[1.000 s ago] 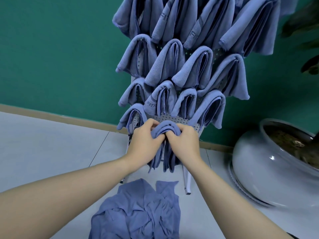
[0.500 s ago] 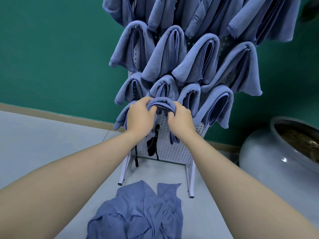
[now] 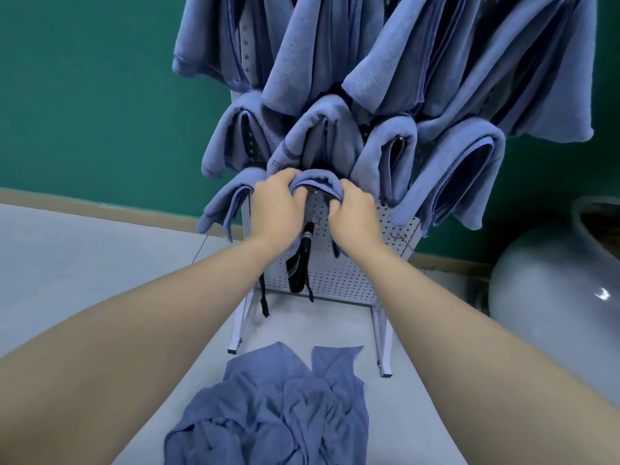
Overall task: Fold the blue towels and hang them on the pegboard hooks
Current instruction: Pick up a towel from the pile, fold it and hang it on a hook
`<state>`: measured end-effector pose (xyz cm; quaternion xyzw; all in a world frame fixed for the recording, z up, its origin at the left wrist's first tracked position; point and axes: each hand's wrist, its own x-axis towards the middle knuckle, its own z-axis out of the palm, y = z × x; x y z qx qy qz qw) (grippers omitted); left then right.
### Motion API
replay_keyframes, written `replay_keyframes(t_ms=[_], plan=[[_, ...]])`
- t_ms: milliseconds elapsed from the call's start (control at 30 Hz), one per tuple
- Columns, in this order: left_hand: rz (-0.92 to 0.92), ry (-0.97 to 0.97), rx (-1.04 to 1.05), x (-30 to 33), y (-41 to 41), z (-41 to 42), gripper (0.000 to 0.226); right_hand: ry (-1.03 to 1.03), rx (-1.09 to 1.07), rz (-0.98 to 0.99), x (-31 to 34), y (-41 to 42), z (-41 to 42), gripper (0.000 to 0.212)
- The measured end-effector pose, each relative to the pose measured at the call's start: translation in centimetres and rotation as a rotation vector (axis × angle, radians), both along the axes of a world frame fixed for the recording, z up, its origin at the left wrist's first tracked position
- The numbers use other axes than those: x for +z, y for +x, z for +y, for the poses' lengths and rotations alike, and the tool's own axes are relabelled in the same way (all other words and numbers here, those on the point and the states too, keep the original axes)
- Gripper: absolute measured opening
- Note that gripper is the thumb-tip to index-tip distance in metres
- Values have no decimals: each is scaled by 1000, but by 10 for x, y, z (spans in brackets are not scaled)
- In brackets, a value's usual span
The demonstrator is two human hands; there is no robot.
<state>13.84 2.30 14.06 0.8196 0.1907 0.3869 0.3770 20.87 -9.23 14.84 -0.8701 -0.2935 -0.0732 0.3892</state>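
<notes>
A folded blue towel (image 3: 317, 182) arches over a hook on the white pegboard (image 3: 339, 270), in its lowest row. My left hand (image 3: 276, 209) grips the towel's left side and my right hand (image 3: 355, 213) grips its right side, fingers curled into the cloth. Several folded blue towels (image 3: 396, 95) hang in rows above and beside it, covering most of the board. A crumpled heap of blue towels (image 3: 281, 407) lies on the floor in front of the stand.
A black strap (image 3: 300, 266) dangles from the pegboard below my hands. The stand's white legs (image 3: 382, 344) rest on the grey floor. A large grey ceramic pot (image 3: 553, 286) stands at the right. A green wall is behind.
Both hands lifted the folded towel from lower on the board up to the hook in the lowest row. The view moved closer to the board.
</notes>
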Motion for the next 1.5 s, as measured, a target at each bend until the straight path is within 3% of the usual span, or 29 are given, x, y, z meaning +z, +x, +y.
replay_keyframes(t_ms=[200,400,700,800,867,1033,1200,1300,1367,1433,1500], plan=[[5,-6,-20,-36,8,-2,18,123,-2,-31,-37,6,8,18],[89,10,-73,-79,5,-1,14,72,-59,-10,-57,10,10,22],[78,-195,-69,-117,-17,-18,10,181,-98,202,-102,-12,-2,23],[63,-250,-116,-130,-37,-24,26,301,-109,329,-125,-31,-11,8],[95,-269,-166,-141,-57,-27,34,316,-90,430,-143,-45,-21,17],[358,-206,-225,-203,-97,-19,29,-96,-40,547,-208,-62,-60,32],[1001,-217,-492,-269,-130,-8,53,-524,132,742,-263,-83,-93,59],[1246,-180,-624,-296,-143,-2,59,-656,247,777,-290,-96,-104,73],[1312,39,-661,-307,-149,-1,55,-663,271,798,-302,-103,-110,78],[1266,215,-624,-311,-152,-2,36,-660,261,795,-309,-105,-111,79],[1148,223,-567,-313,-153,-4,15,-685,251,768,-313,-106,-109,74]])
